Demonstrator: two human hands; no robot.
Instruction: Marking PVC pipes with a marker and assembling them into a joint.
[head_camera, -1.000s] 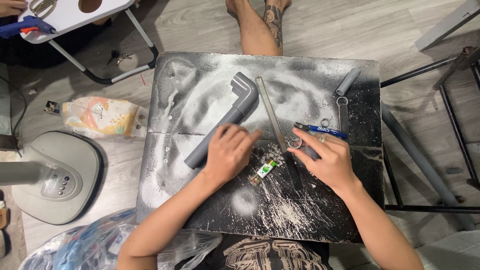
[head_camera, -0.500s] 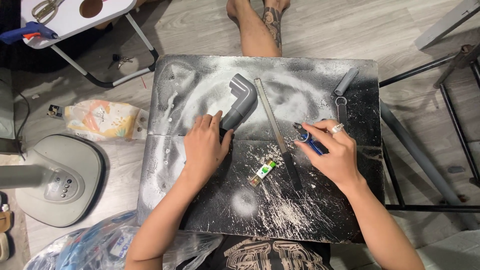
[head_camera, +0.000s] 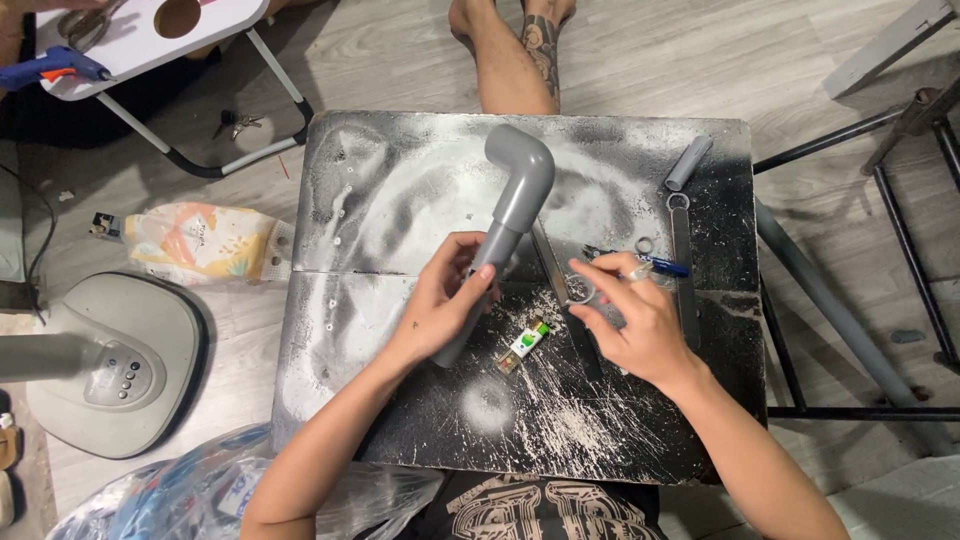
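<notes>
The left hand (head_camera: 450, 300) grips a grey elbow pipe (head_camera: 503, 225), its long axis steep, bend up top. The right hand (head_camera: 630, 315) pinches a blue pen (head_camera: 655, 264).

On the floor to my left sits a grey fan base (head_camera: 110, 365), with a crinkled pastel packet (head_camera: 205, 243) just beyond it. A white folding table (head_camera: 150, 30) stands at the far left, a blue glue gun (head_camera: 45, 72) on its edge, keys (head_camera: 235, 123) beneath. Clear plastic bags (head_camera: 190, 485) bunch near my left elbow. Black metal frame legs (head_camera: 890, 270) stand at my right.
</notes>
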